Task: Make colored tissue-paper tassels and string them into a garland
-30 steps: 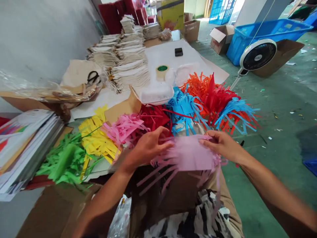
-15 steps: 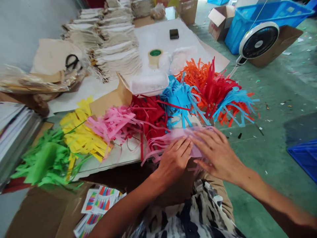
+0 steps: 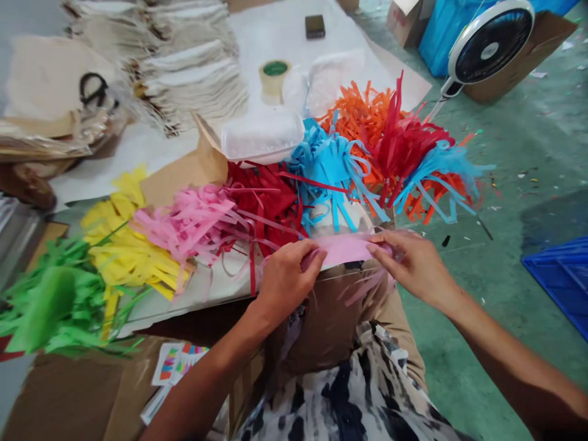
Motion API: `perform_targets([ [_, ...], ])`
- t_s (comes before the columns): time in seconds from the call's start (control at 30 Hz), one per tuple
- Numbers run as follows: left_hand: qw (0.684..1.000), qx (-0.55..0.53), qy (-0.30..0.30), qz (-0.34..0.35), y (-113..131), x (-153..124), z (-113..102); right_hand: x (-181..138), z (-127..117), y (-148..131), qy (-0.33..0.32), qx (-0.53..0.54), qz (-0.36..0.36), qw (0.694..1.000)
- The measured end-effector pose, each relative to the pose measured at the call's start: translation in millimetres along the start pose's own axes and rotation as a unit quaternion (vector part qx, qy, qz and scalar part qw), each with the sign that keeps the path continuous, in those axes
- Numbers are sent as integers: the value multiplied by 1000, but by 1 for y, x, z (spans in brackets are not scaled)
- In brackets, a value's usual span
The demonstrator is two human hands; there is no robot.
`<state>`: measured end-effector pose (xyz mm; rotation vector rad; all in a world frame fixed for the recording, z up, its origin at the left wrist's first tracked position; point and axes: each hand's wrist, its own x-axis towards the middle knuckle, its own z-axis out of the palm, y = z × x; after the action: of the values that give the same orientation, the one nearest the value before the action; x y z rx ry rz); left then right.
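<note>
Drawn apart since half a second ago: left hand (image 3: 289,275) and right hand (image 3: 411,263), from flat and almost touching to pinching pink fringed paper (image 3: 342,250) at opposite ends. Far left: green fringed bundle (image 3: 43,306), spread at near corner of white table (image 3: 193,301). Behind it, well apart, black scissor handles (image 3: 94,92). Next, yellow fringed bundle (image 3: 133,260), then pink fringed heap (image 3: 197,220), almost up against dark red fringed bundle (image 3: 271,208). Behind red, clear plastic tray (image 3: 261,135); farther back, tape roll (image 3: 274,86). Left hand: thumb and fingers clamped on paper's left end, near table's front edge. Paper: directly between both hands, long axis running side to side, held out as narrow band above lap; neither hand nearer. Right hand: fingertips closed on right end, loose strands hanging below. Behind paper, light blue fringed bundle (image 3: 328,159); then orange fringed bundle (image 3: 362,110) and bright red fringed bundle (image 3: 408,141). Far right: portable fan (image 3: 491,46), blue crate (image 3: 563,282) on floor.
</note>
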<state>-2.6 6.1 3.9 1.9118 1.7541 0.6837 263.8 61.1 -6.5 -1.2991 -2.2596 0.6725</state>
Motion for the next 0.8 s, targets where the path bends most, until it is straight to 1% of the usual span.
perform_targets([
  [0.07, 1000, 14, 12, 4, 0, 1, 4, 2, 2, -1, 5, 7, 22, 1000],
  [0.13, 998, 42, 37, 15, 0, 1, 8, 3, 3, -3, 3, 4, 32, 999],
  [0.2, 995, 76, 61, 21, -2, 1, 13, 5, 5, -5, -5, -18, 33, 999],
  [0.27, 991, 108, 72, 19, -3, 2, 16, 6, 7, -8, -2, -49, 37, 998],
  [0.37, 987, 141, 67, 25, -5, 6, 18, 7, 12, -11, 16, -91, 42, 995],
  [0.5, 984, 166, 43, 40, -5, 11, 15, 8, 16, -13, 27, -123, 35, 991],
  [0.6, 984, 171, 32, 36, -5, 13, 14, 9, 16, -13, 19, -135, 48, 990],
  [0.8, 983, 176, 34, 32, -6, 15, 14, 11, 15, -12, 7, -163, 63, 985],
])
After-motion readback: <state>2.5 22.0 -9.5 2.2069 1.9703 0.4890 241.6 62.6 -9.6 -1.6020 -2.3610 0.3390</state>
